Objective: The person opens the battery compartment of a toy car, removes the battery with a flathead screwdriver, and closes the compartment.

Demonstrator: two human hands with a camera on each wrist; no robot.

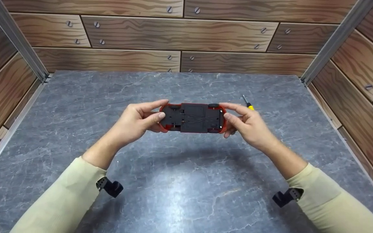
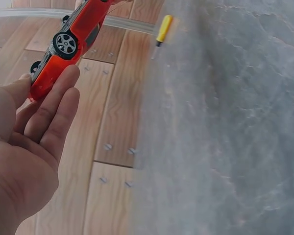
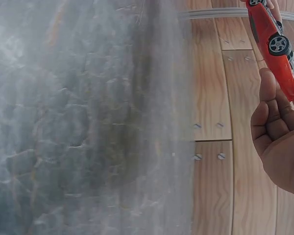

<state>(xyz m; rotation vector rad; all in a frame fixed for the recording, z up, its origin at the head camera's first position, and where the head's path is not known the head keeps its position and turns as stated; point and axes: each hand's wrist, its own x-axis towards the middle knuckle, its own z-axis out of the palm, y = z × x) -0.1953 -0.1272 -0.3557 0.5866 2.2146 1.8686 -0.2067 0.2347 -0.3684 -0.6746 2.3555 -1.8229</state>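
A red toy car (image 1: 193, 118) is held above the table with its dark underside turned up toward the head camera. My left hand (image 1: 138, 122) grips one end between thumb and fingers. At the opposite end my right hand (image 1: 249, 126) pinches the car the same way. The left wrist view shows the red side of the car (image 2: 81, 29) and a silver-spoked black wheel, with the left thumb and fingers at its end. In the right wrist view, the other end of the car (image 3: 274, 54) rests in the right hand's fingers. The roof is hidden from the head camera.
A screwdriver (image 1: 250, 106) with a yellow handle lies on the grey marbled table (image 1: 186, 181), behind the right hand. Wood-patterned panels (image 1: 180, 34) wall the back and both sides, with metal posts (image 1: 335, 42) at the corners.
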